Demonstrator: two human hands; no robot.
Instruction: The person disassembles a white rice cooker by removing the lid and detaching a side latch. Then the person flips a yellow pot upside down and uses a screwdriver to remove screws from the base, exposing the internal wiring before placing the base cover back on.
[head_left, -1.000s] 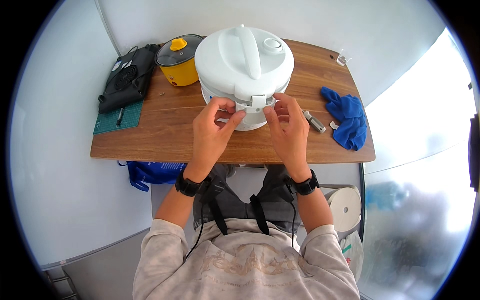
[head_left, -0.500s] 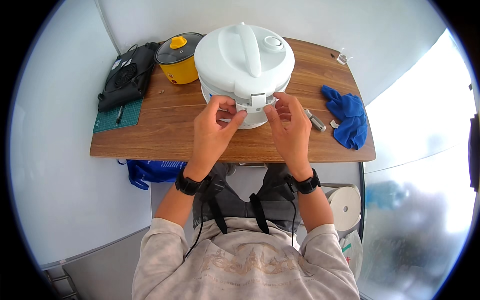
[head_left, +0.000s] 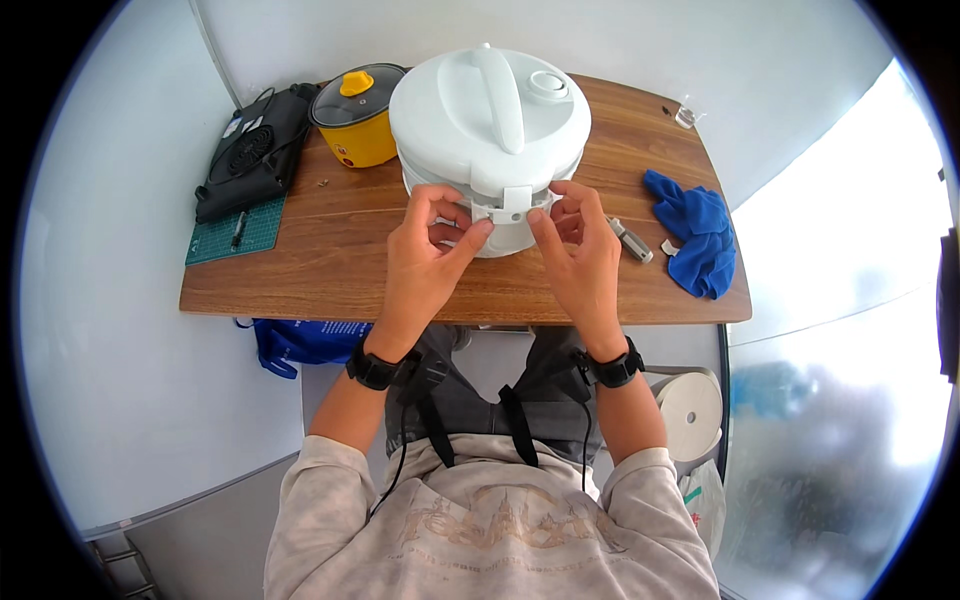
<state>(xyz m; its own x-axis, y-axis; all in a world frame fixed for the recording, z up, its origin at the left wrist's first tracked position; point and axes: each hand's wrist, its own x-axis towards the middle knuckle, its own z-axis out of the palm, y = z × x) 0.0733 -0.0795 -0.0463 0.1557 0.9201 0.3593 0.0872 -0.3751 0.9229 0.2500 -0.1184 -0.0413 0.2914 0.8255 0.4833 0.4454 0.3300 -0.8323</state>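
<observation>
A large white rice cooker (head_left: 440, 125), with a handle across its lid and a round steam vent, stands on the wooden table in front of me. At its front, under the lid's edge, is a narrow white panel (head_left: 501, 214) with small holes and a latch tab (head_left: 517, 199) above it. My left hand (head_left: 425, 252) pinches the panel's left end between thumb and fingers. Its right end is gripped the same way by my right hand (head_left: 578, 255). The fingertips behind the panel are partly hidden.
Left of the cooker are a yellow electric pot (head_left: 362, 137) with a glass lid, a black appliance (head_left: 250, 150) and a green cutting mat (head_left: 262, 225). To the right lie a grey-handled tool (head_left: 632, 243), a blue cloth (head_left: 700, 235) and a small clear cup (head_left: 686, 113).
The dark gap around the top of the latch tab no longer shows; the tab now looks flush with the lid's edge. Both hands keep nearly the same place and grip.
</observation>
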